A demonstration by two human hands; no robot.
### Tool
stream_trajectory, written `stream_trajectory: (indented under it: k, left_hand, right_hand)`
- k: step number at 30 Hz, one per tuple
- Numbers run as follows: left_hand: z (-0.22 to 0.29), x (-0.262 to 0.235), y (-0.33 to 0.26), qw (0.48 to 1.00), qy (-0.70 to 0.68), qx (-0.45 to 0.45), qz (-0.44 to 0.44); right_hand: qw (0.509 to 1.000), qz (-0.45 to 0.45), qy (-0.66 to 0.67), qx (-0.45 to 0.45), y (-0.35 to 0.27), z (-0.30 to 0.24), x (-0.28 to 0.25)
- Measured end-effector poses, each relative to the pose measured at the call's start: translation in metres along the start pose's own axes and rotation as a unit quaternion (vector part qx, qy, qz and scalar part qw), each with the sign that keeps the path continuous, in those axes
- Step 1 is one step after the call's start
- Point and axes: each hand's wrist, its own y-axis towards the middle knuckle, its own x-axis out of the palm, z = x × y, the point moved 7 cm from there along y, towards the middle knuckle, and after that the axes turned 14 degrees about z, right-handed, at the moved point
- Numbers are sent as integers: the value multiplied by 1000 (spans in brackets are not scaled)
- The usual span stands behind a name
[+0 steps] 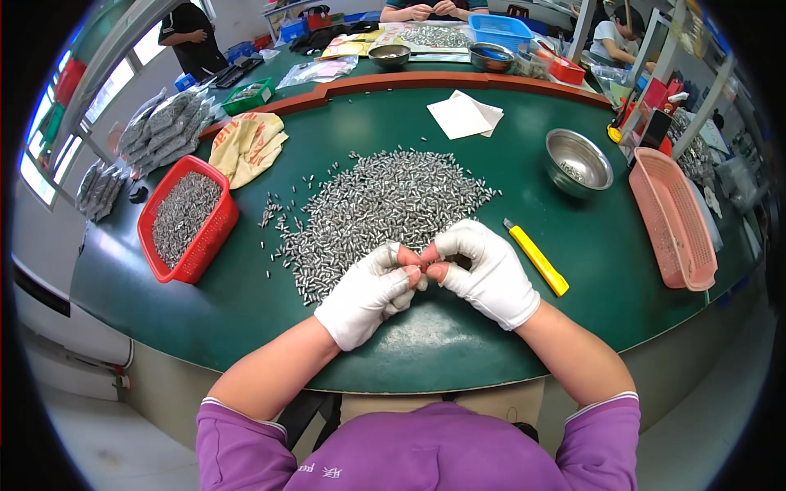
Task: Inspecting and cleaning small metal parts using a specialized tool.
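Observation:
A wide heap of small silvery metal pins [385, 196] lies on the green tabletop, with loose ones scattered along its left side. At the heap's near edge my left hand [368, 295] and my right hand [485, 274] meet, both in white gloves with bare fingertips. Thumb and forefinger of each hand are pinched together, the tips nearly touching. Whatever sits between them is too small and covered to make out. To the right of my right hand lies a yellow box cutter [536, 258], its blade end pointing away from me.
At left stands a red basket [225, 214] full of similar pins, beside a crumpled cream cloth bag [247, 149]. A steel bowl [580, 164] with some pieces inside and a pink basket [673, 217] stand at right. White paper [463, 114] lies beyond the heap. Other people work farther back.

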Motion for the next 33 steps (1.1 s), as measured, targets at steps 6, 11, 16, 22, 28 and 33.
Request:
stream_trajectory:
  k: [6,11,16,22,28,33]
  left_hand:
    - [0,1,1,1000,-15,-10,-7]
    - [0,2,0,1000,-3,-9,-9]
    - [5,2,0,1000,9,13,-10]
    - [7,1,4,998,-23,32,-39]
    - [8,-1,5,997,-53,15,-53]
    - [7,2,5,995,-67,9,-67]
  right_hand:
    - [982,21,-87,-165,1,-12,-3]
    - [970,34,-126,-206,2,-16,-6]
    - [929,103,-277,-224,13,-17,-30]
    - [864,172,-463,-92,27,8,-77]
    - [918,63,-386,-67,27,8,-67]
    - [927,-37,-341,-153,15,10,-34]
